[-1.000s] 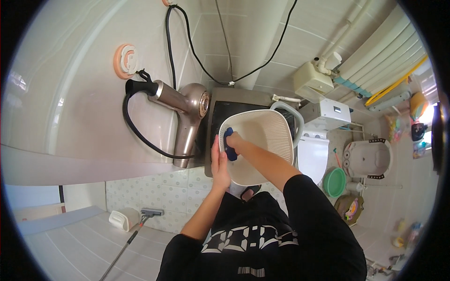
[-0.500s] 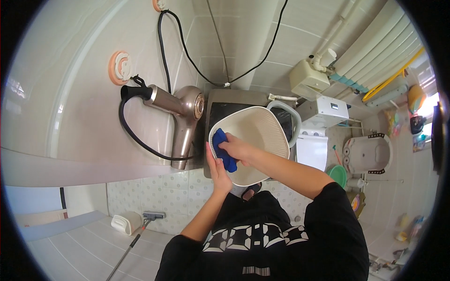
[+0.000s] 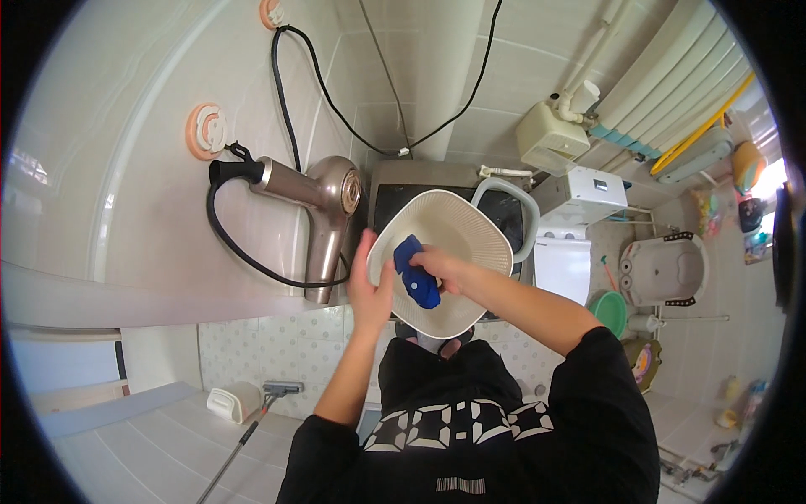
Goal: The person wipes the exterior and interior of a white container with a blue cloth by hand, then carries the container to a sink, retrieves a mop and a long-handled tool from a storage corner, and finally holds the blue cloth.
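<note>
A cream-white ribbed basin (image 3: 478,231) rests on a dark-topped grey appliance in front of me. Inside it, my right hand (image 3: 442,270) grips a bunched blue cloth (image 3: 417,273) above the basin's left part. A small pale spot shows on the cloth. My left hand (image 3: 369,281) is at the basin's left rim, fingers stretched out and the thumb apart on the basin side. Whether it presses on the rim is hard to tell.
Left of the basin, a bronze hair dryer (image 3: 319,206) hangs with its black cord (image 3: 231,252) looped. A grey handle-like ring (image 3: 529,223) stands right of the basin. A white toilet (image 3: 562,265), green basin (image 3: 609,312) and squeegee mop (image 3: 281,388) are farther out.
The blue cloth and my right hand have moved right, away from the basin's left wall. My left hand has come off the cloth and shifted left, its thumb spreading.
</note>
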A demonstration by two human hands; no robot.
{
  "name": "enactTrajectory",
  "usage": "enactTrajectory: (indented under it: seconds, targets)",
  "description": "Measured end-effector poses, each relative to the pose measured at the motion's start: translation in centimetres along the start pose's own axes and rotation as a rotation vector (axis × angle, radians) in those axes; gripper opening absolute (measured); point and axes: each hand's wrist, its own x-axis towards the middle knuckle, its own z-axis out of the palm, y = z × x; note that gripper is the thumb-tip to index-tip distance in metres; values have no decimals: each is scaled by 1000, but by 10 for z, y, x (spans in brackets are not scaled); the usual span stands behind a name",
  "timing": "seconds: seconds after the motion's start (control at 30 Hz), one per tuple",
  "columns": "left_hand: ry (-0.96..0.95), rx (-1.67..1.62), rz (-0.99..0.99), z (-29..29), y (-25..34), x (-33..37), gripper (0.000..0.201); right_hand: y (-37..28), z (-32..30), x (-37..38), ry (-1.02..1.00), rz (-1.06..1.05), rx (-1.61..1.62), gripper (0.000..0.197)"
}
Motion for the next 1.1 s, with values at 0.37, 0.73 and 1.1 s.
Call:
enactTrajectory:
  seconds: [0.37,0.73,1.1]
  targets:
    - [-38,93,-107,14,8,17,40,1,11,73,195,59,20,27]
    - [15,11,-77,24,10,5,39,24,25,140,486,-4,24,43]
    - [43,-46,-159,27,16,-4,36,14,29,66,298,-114,162,42]
